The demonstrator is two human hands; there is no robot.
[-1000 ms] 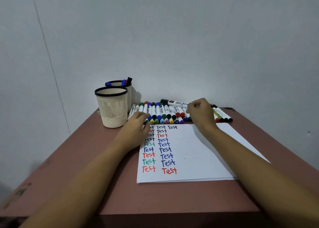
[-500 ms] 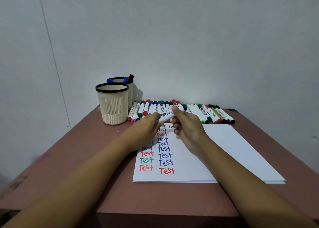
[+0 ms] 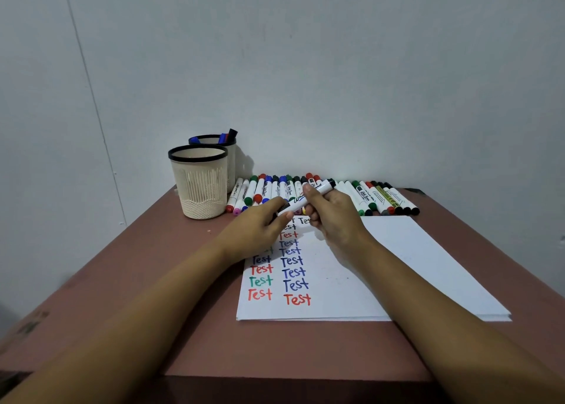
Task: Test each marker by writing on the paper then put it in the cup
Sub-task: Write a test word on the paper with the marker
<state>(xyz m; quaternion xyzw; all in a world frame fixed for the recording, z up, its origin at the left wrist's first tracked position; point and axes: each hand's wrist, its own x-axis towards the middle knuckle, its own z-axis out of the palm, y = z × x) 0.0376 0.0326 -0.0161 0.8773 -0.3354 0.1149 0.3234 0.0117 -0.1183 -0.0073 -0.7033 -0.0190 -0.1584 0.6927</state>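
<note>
While aloft, marker [image 3: 301,201] in right hand [image 3: 334,217]

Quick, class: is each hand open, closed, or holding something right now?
Left hand: grip pinches the near end of the marker.
Right hand: grip curled round the same marker's barrel.

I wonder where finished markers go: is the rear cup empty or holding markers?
Holding markers: blue and dark marker ends stick up above the rim of the rear cup. How many cannot be told.
</note>
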